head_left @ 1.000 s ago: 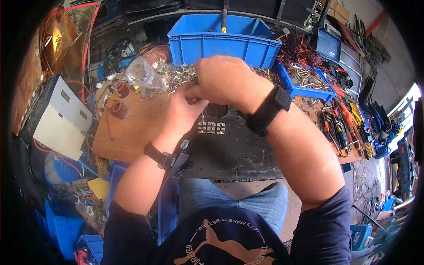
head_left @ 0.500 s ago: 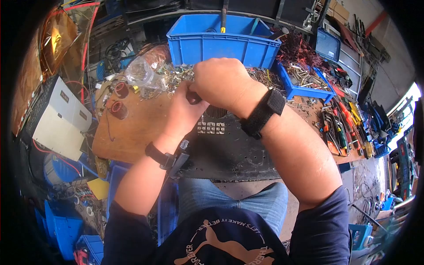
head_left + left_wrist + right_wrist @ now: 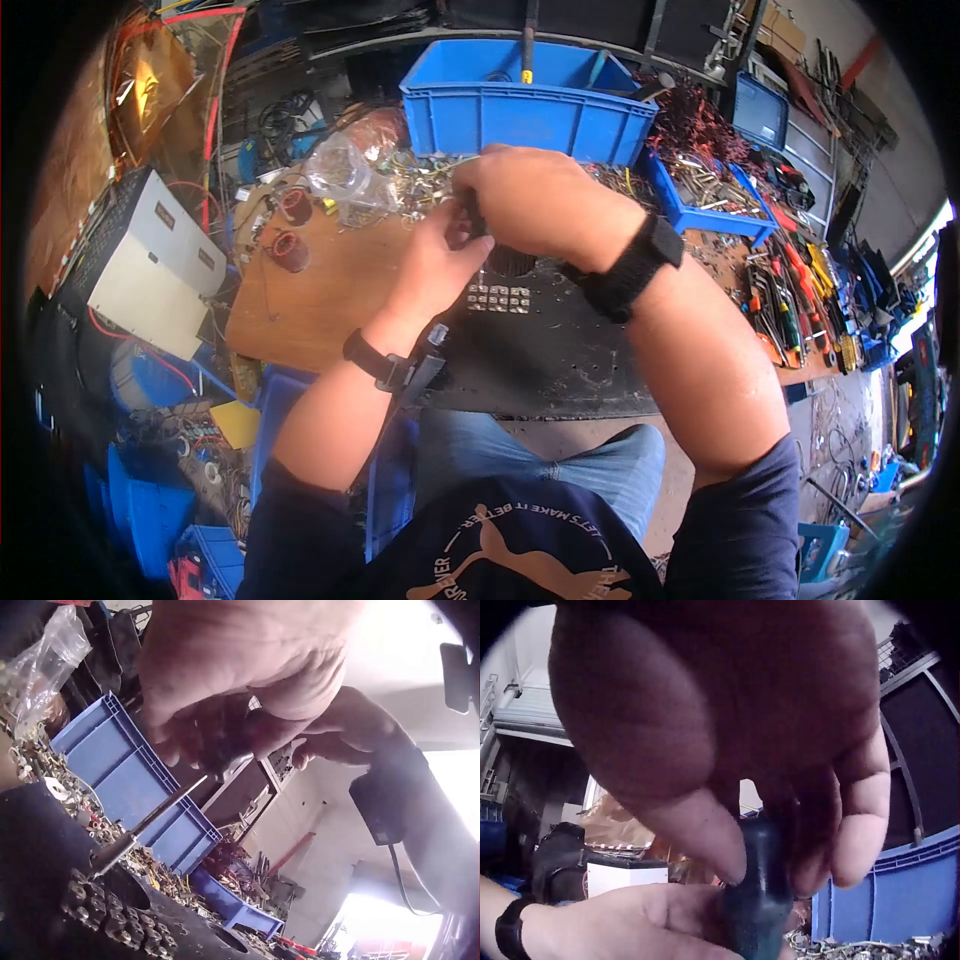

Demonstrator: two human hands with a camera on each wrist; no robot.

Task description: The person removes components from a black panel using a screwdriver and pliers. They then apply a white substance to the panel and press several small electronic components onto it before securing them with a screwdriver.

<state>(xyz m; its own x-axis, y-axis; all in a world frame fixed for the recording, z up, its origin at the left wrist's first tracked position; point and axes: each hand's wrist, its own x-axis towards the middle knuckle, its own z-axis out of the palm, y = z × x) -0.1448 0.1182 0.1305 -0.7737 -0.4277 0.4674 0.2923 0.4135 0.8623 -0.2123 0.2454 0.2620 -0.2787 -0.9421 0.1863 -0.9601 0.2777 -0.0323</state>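
Both hands meet over the black board (image 3: pixel 560 360) at a screwdriver, whose dark green handle (image 3: pixel 761 881) shows in the right wrist view. From above, my right hand (image 3: pixel 550 200) grips the handle with thumb and fingers around it. Lower down, my left hand (image 3: pixel 435 265) has its fingers curled around the handle. The screwdriver's thin metal shaft (image 3: pixel 154 821) slants down in the left wrist view, its lower end close to a block of small silvery metal pieces (image 3: pixel 499 298). In the head view the hands hide most of the tool.
A large blue bin (image 3: pixel 530 120) stands behind the hands, with scattered metal scraps (image 3: pixel 420 185) before it. A smaller blue tray (image 3: pixel 705 200) holds metal parts. Pliers and other hand tools (image 3: pixel 790 290) lie at right. Two reddish-brown rings (image 3: pixel 290 250) and a clear plastic bag (image 3: pixel 345 175) lie left.
The head view has shifted slightly, moving the scene right and down. My right hand has turned a little and sits slightly nearer me; both hands stay together on the screwdriver.
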